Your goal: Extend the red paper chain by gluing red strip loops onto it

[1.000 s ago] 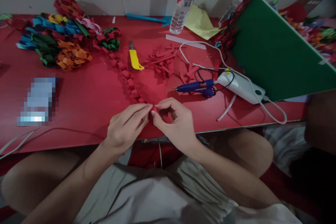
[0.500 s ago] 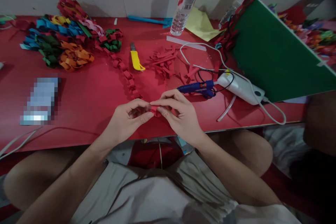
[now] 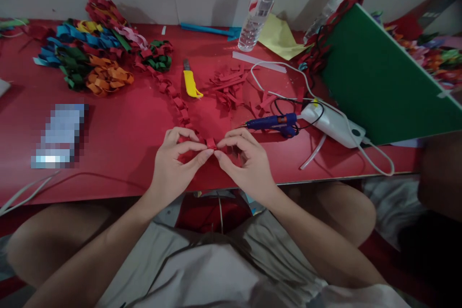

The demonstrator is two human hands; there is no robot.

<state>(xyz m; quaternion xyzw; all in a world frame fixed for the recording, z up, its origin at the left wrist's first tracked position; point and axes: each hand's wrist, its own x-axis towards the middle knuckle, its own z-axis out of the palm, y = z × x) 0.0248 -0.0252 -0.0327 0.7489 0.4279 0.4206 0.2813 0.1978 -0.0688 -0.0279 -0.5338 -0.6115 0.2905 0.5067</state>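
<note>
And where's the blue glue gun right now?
The glue gun lies right of centre in the head view, on the red table, just beyond the right hand and left of the white device.

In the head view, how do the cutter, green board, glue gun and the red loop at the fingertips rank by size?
Largest to smallest:
Green board
Glue gun
Cutter
Red loop

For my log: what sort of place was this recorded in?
Probably an indoor craft workspace, given the red paper chain, loose red paper strips and blue glue gun at a red table. Whether home, classroom or workshop, I cannot tell.
</note>
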